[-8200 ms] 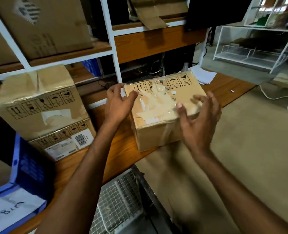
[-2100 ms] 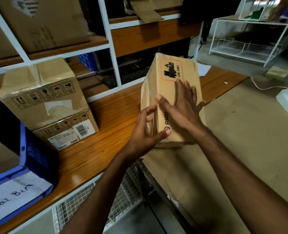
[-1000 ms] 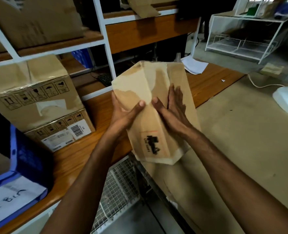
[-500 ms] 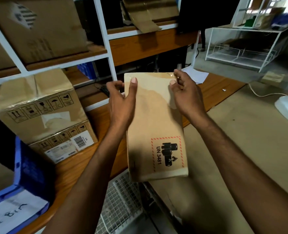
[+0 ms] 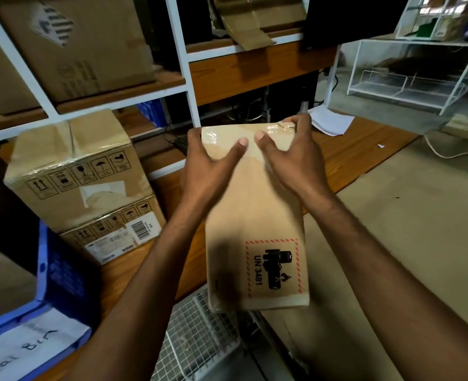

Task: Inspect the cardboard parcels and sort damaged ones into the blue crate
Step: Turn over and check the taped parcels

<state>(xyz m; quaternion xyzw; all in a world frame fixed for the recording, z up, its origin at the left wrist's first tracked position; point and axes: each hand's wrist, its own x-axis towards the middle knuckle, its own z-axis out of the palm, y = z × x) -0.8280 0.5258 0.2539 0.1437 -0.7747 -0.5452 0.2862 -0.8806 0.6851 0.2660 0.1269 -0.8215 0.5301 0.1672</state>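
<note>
Moved thumbs [image 5: 238, 147] inward since a moment ago, nearly meeting on taped end of parcel [image 5: 257, 215]. Gripped by left hand [image 5: 208, 167] and right hand [image 5: 292, 160] above bench [image 5: 364, 149] edge. Judged light, stiff; hold bare sides, not glossy tape.

Left hand [image 5: 208, 167] has most of its fingers tucked behind the parcel [image 5: 257, 213], can't see them. Crate [image 5: 62, 276] at 8 o'clock runs off frame, and its handwritten label [image 5: 27, 350] is cut mid-word. Barcode sticker [image 5: 120, 239] at 9 o'clock: print's way too tiny to read.

Left hand [image 5: 208, 171] and right hand [image 5: 296, 163] are bare, forearms bare too.
</note>
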